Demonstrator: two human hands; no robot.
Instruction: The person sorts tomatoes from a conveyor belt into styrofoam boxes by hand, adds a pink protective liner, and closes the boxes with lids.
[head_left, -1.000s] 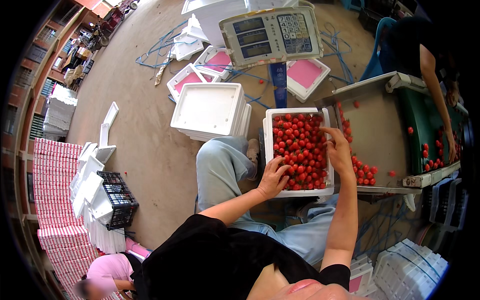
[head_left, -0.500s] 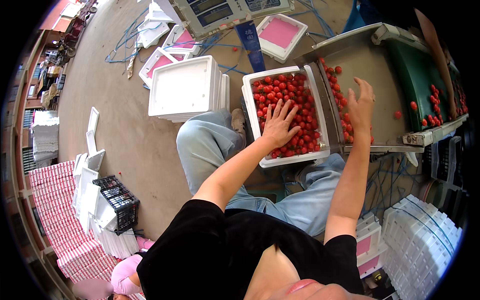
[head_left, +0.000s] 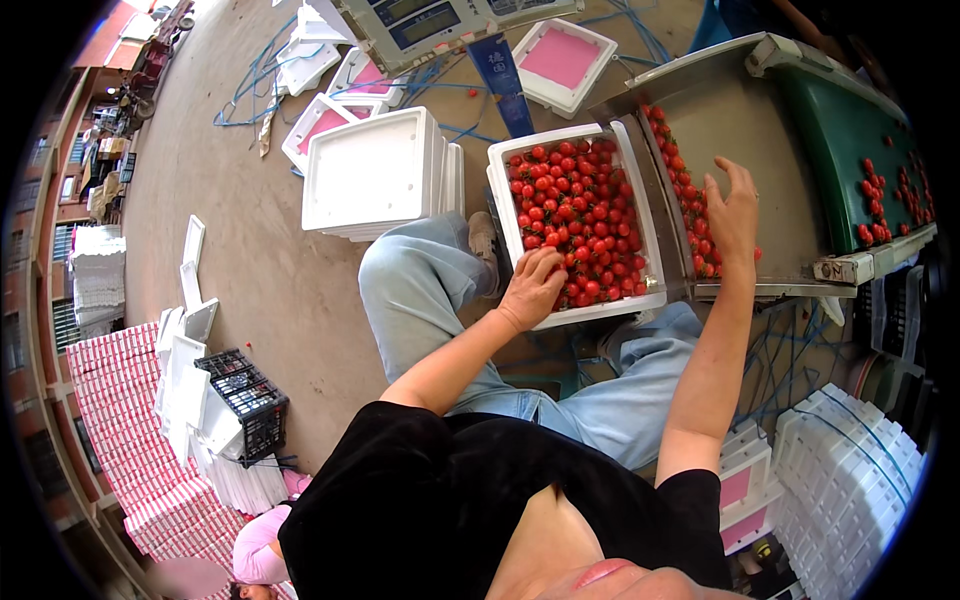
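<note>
A white foam box (head_left: 655, 275) stands in front of me, heaped with red cherry tomatoes (head_left: 580, 195). At its near left corner my left hand (head_left: 535, 290) rests on the fruit, fingers curled down; whatever is under the fingertips is hidden. To the right of the box is a shallow metal tray (head_left: 740, 125), with a line of cherry tomatoes (head_left: 680, 190) along its left wall. My right hand (head_left: 733, 215) hovers at that line, open, thumb and fingers apart and slightly bent, nothing seen between them.
A green chute (head_left: 835, 150) with more tomatoes joins the tray at right. A scale display (head_left: 420, 25) on a blue post (head_left: 500, 85) stands beyond the box. White foam lids (head_left: 365, 170) are stacked at left. Blue straps and foam boxes (head_left: 850, 460) lie around. Another person (head_left: 262, 550) is at lower left.
My left hand has drawn back from the middle of the tomatoes to the near left corner, its spread fingers now curled. My right hand has shifted slightly right. Tomatoes on the tray and chute have shifted.
</note>
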